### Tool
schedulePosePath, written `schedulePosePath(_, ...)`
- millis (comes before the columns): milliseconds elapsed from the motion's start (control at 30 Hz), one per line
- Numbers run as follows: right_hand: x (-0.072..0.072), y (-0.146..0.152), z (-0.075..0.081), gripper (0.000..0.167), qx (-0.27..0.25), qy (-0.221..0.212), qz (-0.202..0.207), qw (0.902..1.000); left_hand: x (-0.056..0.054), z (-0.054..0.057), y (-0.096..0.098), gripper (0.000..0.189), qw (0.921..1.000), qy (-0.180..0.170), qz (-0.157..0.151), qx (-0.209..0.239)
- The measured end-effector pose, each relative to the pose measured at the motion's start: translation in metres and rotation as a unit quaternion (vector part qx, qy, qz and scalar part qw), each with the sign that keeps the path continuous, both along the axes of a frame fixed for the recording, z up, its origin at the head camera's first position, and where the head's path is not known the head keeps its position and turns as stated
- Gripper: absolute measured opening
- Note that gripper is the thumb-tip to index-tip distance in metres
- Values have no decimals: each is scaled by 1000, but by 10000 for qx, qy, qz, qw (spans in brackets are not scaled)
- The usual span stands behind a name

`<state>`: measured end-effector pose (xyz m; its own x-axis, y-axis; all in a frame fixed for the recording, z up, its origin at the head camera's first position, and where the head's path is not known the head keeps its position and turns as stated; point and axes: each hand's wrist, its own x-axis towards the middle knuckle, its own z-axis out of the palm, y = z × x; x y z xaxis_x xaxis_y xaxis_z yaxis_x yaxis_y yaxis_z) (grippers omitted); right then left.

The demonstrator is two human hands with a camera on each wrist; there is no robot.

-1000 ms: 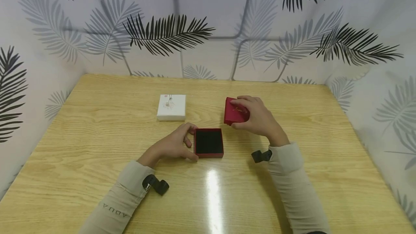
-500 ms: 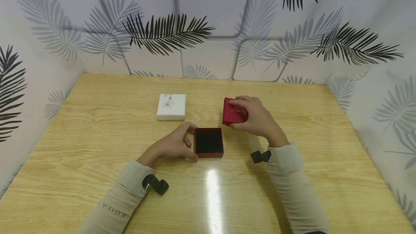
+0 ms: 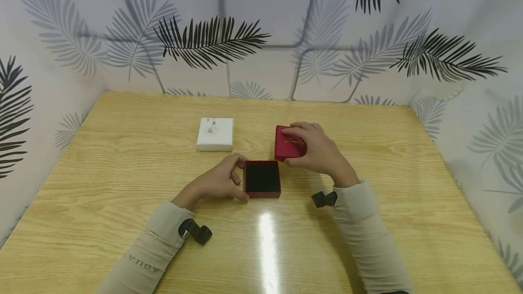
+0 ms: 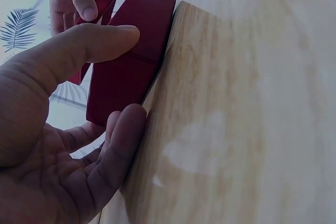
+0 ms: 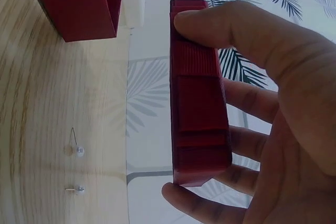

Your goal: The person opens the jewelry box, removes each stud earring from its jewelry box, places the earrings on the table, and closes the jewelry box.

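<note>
Near the middle of the table lies a small red box base (image 3: 263,195) with a black insert (image 3: 262,177). My left hand (image 3: 218,180) holds its left side, thumb at the front and fingers at the back; the left wrist view shows the thumb along the red wall (image 4: 131,72). Up and to the right, my right hand (image 3: 320,151) grips the red lid (image 3: 282,143) with gold script on top. In the right wrist view the thumb presses one edge of the lid (image 5: 199,108), raised off the table, with the fingers behind it.
A white box (image 3: 215,136) with a printed flower stands behind the left hand. Two pearl-tipped earrings (image 5: 80,151) lie on the wooden table in the right wrist view; the right arm hides them in the head view. Leaf-patterned cloth (image 3: 261,71) hangs behind the table.
My right hand has brought the lid a little left and toward me, nearer the base's back right corner. The left hand and the base have stayed put.
</note>
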<state>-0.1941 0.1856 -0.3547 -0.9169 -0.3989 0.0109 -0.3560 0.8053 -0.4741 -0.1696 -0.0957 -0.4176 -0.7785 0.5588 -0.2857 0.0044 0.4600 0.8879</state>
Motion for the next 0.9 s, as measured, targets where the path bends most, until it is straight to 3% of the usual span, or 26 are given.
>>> schedulePosePath(433,3,-2,-3,69,-18,140,137,9998,-1,1,2,88,10000,23,-31,-22)
schedulePosePath(667,5,-12,-4,70,83,35,305,9995,2,-5,-1,88,9999,-62,107,-23)
schedulePosePath(900,8,-14,0,71,94,-46,296,9995,0,-3,2,88,10000,18,86,1)
